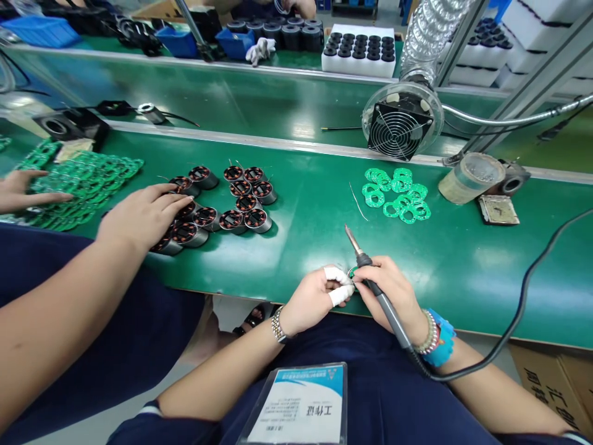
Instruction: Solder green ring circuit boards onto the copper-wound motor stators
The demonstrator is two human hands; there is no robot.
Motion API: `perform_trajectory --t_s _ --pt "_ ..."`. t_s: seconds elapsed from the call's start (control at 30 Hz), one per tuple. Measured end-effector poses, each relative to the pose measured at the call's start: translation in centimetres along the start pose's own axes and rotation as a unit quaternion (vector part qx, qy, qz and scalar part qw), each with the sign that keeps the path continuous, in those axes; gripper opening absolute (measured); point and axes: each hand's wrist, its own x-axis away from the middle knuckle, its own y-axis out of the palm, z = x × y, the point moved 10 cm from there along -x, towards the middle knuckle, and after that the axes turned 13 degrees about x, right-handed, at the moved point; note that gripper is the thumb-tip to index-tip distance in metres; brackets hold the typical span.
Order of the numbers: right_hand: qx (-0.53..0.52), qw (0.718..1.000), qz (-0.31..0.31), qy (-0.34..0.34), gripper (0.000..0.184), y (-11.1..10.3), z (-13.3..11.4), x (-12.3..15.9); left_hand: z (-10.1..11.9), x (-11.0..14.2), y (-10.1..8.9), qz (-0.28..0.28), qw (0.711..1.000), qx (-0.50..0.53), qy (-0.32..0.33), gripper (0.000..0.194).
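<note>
My left hand [312,303], with white cots on two fingers, pinches a small green ring-shaped circuit board [353,272]. My right hand [389,290] grips a soldering iron [386,308], whose metal tip [352,239] points up and away from the board. The iron's black cord [514,327] curves off to the right. A loose pile of matching green rings [396,194] lies on the green bench mat [301,259] beyond my hands. Further left stand several copper-wound motor stators [245,213], close to a co-worker's hand [141,216].
A co-worker's other hand [28,191] rests on a heap of green boards [88,185]. A caged fan [398,130] with a silver duct stands at the bench's back edge, beside a solder roll [470,178]. Trays of black cylindrical parts [361,52] sit on a farther bench.
</note>
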Motion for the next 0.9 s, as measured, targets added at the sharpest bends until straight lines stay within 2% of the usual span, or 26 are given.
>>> perform_trajectory --t_s 0.2,0.37,0.53,0.7,0.9 --pt "-0.011 1.0 -0.006 0.006 0.021 0.2 -0.2 0.1 -1.3 -0.1 -0.8 0.001 0.999 0.042 -0.026 0.02" --pt "-0.018 0.999 0.024 0.038 0.02 -2.7 0.6 0.6 -1.9 -0.2 -1.3 0.021 0.998 0.024 -0.046 0.023" --pt "-0.056 0.998 -0.007 -0.004 0.03 -4.9 -0.1 1.3 -1.7 -0.2 -1.2 0.033 0.998 0.022 -0.052 0.019" --pt "-0.079 0.996 -0.045 -0.004 0.026 -4.5 -0.4 1.7 -1.8 -0.2 -1.3 0.036 0.998 0.028 -0.052 0.016" --pt "-0.083 0.995 -0.059 -0.012 0.027 -3.9 -0.4 1.8 -1.9 -0.2 -1.5 0.037 0.998 0.012 -0.052 0.014"
